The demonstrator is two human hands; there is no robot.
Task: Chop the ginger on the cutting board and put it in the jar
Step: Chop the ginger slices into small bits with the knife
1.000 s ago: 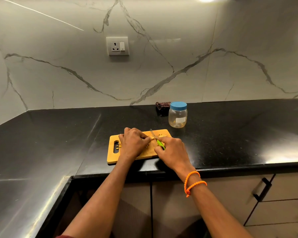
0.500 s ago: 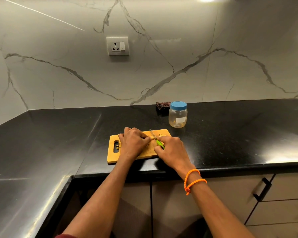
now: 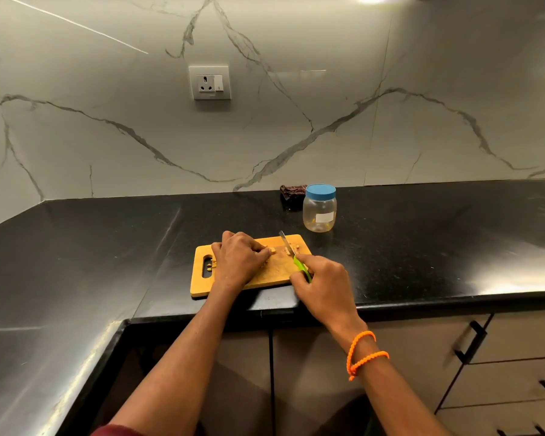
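A wooden cutting board (image 3: 199, 280) lies near the counter's front edge. My left hand (image 3: 238, 259) rests on it with curled fingers, pinching a piece of ginger (image 3: 272, 250) at its fingertips. My right hand (image 3: 323, 283) grips the green handle of a small knife (image 3: 288, 247); its blade points away over the board's right part, beside more ginger bits (image 3: 294, 247). A few ginger bits (image 3: 213, 264) lie by the board's handle slot. A clear jar (image 3: 319, 209) with a blue lid on stands behind the board to the right.
A dark crumpled cloth (image 3: 292, 192) lies behind the jar by the marble wall. The black counter (image 3: 422, 247) turns a corner at left. Cabinet drawers with black handles (image 3: 471, 341) sit below at right. A wall socket (image 3: 210, 82) is above.
My right hand has drawn the knife to the right, away from my left hand, opening a gap between them. The left hand stays on the ginger.
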